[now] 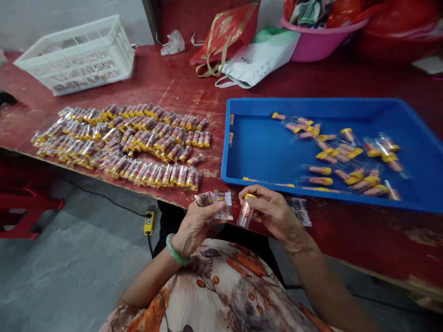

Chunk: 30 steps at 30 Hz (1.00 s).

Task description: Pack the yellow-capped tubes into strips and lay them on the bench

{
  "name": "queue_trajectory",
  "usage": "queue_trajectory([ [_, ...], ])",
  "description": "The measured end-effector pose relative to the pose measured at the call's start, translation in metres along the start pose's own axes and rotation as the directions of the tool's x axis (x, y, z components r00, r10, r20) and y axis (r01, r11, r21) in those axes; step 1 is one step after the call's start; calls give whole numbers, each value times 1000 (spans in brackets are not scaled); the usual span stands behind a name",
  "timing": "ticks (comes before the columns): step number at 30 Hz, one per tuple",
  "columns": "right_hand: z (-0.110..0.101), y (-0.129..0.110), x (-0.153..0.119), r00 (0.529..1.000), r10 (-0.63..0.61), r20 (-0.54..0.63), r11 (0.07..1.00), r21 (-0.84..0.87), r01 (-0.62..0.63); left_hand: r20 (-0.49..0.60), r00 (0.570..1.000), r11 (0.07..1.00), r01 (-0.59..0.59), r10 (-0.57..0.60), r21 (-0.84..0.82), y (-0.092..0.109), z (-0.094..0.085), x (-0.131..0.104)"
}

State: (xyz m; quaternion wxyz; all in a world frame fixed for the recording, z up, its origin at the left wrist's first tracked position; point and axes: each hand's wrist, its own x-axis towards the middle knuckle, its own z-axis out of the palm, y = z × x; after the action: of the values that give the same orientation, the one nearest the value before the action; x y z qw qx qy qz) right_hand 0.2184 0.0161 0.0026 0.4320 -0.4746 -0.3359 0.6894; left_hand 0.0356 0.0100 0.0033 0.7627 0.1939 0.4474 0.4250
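Observation:
My left hand [197, 223] is closed on printed clear plastic wrappers [224, 206], thumb on top. A little to the right, my right hand [273, 210] grips a clear tube with a yellow cap [245, 213], its cap end up and its clear end tilted down toward me. The tube and the wrappers are close together but apart, over the table's front edge. Beyond my right hand is a blue tray [252, 143] with many loose yellow-capped tubes [320, 170]. More printed wrappers [300, 210] lie partly hidden behind my right wrist.
Rows of wrapped tubes [138, 133] cover the left of the red table [194, 94]. At the back stand a white crate [83, 60], a red bag [224, 32], a white bag [259, 57] and a pink basin [314, 44]. A yellow power strip [149, 222] hangs below the front edge.

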Motion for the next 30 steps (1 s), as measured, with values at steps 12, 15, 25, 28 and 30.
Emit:
queue_trajectory([
  [12, 13, 22, -39, 888, -445, 117, 879, -133, 458, -95, 993, 978, -94, 77, -185, -2, -3, 8],
  [15, 20, 29, -41, 807, -588, 55, 764, -290, 576, -89, 995, 977, -70, 53, -204, -4, 1, 11],
  [25, 27, 53, -37, 548, -826, -136, 524, -544, 655, -129, 991, 952, 0, -42, -307, -2, 6, 14],
  [28, 28, 56, -35, 564, -807, -174, 565, -504, 653, -143, 987, 949, 23, -72, -316, -2, 8, 15],
  [30, 28, 56, -32, 587, -782, -210, 609, -462, 645, -158, 984, 949, 28, -81, -313, -3, 9, 16],
])
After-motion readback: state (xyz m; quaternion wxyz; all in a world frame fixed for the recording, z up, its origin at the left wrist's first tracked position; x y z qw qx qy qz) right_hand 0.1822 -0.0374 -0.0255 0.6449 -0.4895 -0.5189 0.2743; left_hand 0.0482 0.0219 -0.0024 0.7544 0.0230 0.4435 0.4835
